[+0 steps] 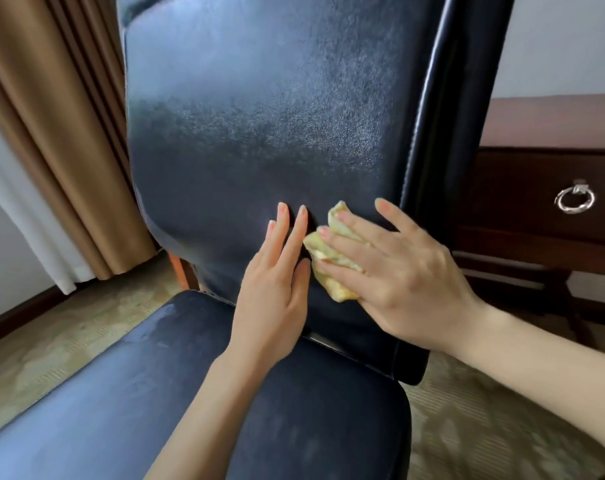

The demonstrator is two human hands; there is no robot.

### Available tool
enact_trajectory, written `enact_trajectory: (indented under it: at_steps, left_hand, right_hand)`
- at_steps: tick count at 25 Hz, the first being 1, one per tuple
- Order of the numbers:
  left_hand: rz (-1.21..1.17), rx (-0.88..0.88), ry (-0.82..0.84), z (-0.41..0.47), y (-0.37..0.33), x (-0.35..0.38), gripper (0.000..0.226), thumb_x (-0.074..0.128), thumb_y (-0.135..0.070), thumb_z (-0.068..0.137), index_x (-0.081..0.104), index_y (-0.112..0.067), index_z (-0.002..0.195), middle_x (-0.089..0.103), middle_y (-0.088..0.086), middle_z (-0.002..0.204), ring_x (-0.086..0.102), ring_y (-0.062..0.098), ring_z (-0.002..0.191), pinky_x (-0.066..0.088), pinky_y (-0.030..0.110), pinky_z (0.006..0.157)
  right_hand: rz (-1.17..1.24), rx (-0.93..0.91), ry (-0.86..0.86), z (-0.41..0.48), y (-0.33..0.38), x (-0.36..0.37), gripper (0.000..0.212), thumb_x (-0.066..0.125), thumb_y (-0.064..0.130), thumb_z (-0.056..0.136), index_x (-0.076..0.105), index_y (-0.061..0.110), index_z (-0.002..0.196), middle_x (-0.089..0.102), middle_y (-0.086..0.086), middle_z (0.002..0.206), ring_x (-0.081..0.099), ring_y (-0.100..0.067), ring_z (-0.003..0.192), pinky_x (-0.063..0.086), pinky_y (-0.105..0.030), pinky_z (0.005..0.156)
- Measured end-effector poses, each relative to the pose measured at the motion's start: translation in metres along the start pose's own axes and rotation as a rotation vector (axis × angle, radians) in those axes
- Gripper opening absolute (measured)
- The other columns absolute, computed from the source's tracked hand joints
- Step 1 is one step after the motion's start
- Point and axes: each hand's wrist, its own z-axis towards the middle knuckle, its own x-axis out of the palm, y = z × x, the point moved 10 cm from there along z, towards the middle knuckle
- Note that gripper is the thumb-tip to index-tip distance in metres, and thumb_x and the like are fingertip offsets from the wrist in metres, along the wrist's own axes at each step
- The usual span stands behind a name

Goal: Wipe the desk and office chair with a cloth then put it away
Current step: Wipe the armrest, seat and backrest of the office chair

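the right hand presses a folded yellow cloth flat against the lower backrest of the dark leather office chair, fingers spread and straight. the left hand lies flat on the backrest just left of the cloth, holding nothing. a dark wooden desk stands at the right.

Tan curtain hangs left over patterned carpet; a ring handle gleams at right.
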Motion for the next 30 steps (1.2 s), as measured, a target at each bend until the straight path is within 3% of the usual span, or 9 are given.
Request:
enact_trajectory:
  at_steps: [4, 7, 9, 11, 14, 17, 22, 27, 30]
  left_hand:
    - [-0.045, 0.019, 0.115, -0.006, 0.004, 0.003, 0.066, 0.038, -0.009, 0.100, 0.005, -0.046, 0.144, -0.006, -0.023, 0.155, -0.005, 0.001, 0.144, 0.010, 0.031, 0.116]
    - [-0.037, 0.026, 0.164, -0.010, 0.006, 0.001, 0.068, 0.037, -0.009, 0.100, 0.004, -0.049, 0.143, -0.010, -0.027, 0.153, -0.007, 0.001, 0.144, 0.011, 0.042, 0.119]
    - [-0.010, 0.014, 0.188, -0.013, 0.008, 0.000, 0.068, 0.037, -0.011, 0.100, 0.003, -0.052, 0.141, -0.010, -0.028, 0.153, -0.006, 0.001, 0.144, 0.013, 0.047, 0.118]
    - [-0.006, -0.015, 0.209, -0.018, 0.010, 0.000, 0.068, 0.036, -0.013, 0.100, 0.001, -0.056, 0.139, -0.010, -0.028, 0.153, -0.006, 0.002, 0.145, 0.014, 0.047, 0.118]
    - [-0.043, -0.058, 0.219, -0.024, 0.014, 0.004, 0.066, 0.035, -0.014, 0.101, -0.001, -0.054, 0.139, -0.009, -0.029, 0.152, -0.006, 0.001, 0.144, 0.012, 0.046, 0.118]
    - [-0.123, -0.120, 0.214, -0.031, 0.019, 0.005, 0.065, 0.036, -0.016, 0.101, -0.003, -0.051, 0.139, -0.007, -0.031, 0.151, -0.006, -0.004, 0.142, 0.010, 0.043, 0.119]
    - [-0.159, -0.203, 0.224, -0.039, 0.042, -0.001, 0.063, 0.036, -0.021, 0.102, -0.004, -0.054, 0.136, -0.005, -0.030, 0.152, -0.007, -0.005, 0.141, 0.008, 0.042, 0.120]
    - [-0.162, -0.281, 0.197, -0.046, 0.069, -0.013, 0.063, 0.038, -0.023, 0.101, -0.001, -0.049, 0.144, -0.005, -0.033, 0.148, -0.008, -0.010, 0.137, 0.009, 0.040, 0.120]
    - [-0.169, -0.316, 0.211, -0.054, 0.076, -0.008, 0.062, 0.038, -0.023, 0.101, 0.002, -0.042, 0.148, -0.005, -0.032, 0.147, -0.008, -0.009, 0.136, 0.009, 0.040, 0.120]
  right_hand:
    - [-0.022, -0.165, 0.230, -0.058, 0.040, 0.031, 0.039, 0.034, 0.011, 0.099, 0.066, 0.016, 0.120, 0.058, -0.001, 0.132, 0.049, -0.016, 0.128, 0.033, -0.036, 0.111]
    - [-0.065, -0.229, 0.494, -0.096, 0.044, 0.045, 0.070, 0.000, 0.016, 0.104, 0.066, 0.035, 0.115, 0.048, 0.014, 0.138, 0.040, -0.004, 0.133, 0.030, -0.026, 0.112]
    - [-0.066, -0.218, 0.384, -0.083, 0.036, 0.021, 0.062, 0.009, 0.014, 0.105, 0.067, 0.031, 0.116, 0.052, 0.011, 0.136, 0.043, -0.007, 0.131, 0.032, -0.032, 0.111]
    - [-0.077, -0.162, 0.141, -0.050, 0.021, -0.015, 0.045, 0.028, 0.006, 0.102, 0.068, 0.019, 0.117, 0.057, 0.000, 0.132, 0.051, -0.018, 0.126, 0.034, -0.040, 0.109]
    - [-0.146, 0.111, -0.010, 0.008, -0.036, -0.048, 0.045, 0.030, 0.002, 0.097, 0.069, 0.013, 0.117, 0.059, -0.011, 0.131, 0.052, -0.032, 0.124, 0.023, -0.045, 0.111]
    - [-0.166, 0.324, 0.095, 0.057, -0.077, -0.043, 0.044, 0.030, 0.011, 0.095, 0.064, 0.015, 0.123, 0.053, -0.012, 0.137, 0.044, -0.031, 0.132, 0.013, -0.045, 0.116]
    - [-0.163, 0.363, 0.256, 0.117, -0.060, 0.019, 0.044, 0.019, 0.016, 0.103, 0.036, 0.014, 0.144, 0.022, -0.014, 0.155, 0.011, -0.031, 0.145, -0.010, -0.044, 0.116]
    - [-0.271, 0.165, 0.373, 0.107, -0.010, 0.063, 0.051, 0.009, 0.016, 0.100, 0.016, 0.011, 0.150, 0.009, -0.020, 0.157, 0.006, -0.039, 0.145, -0.006, -0.049, 0.116]
    - [-0.269, -0.051, 0.420, 0.078, 0.025, 0.072, 0.060, 0.001, 0.015, 0.094, 0.024, 0.010, 0.148, 0.019, -0.018, 0.156, 0.013, -0.038, 0.144, 0.002, -0.050, 0.117]
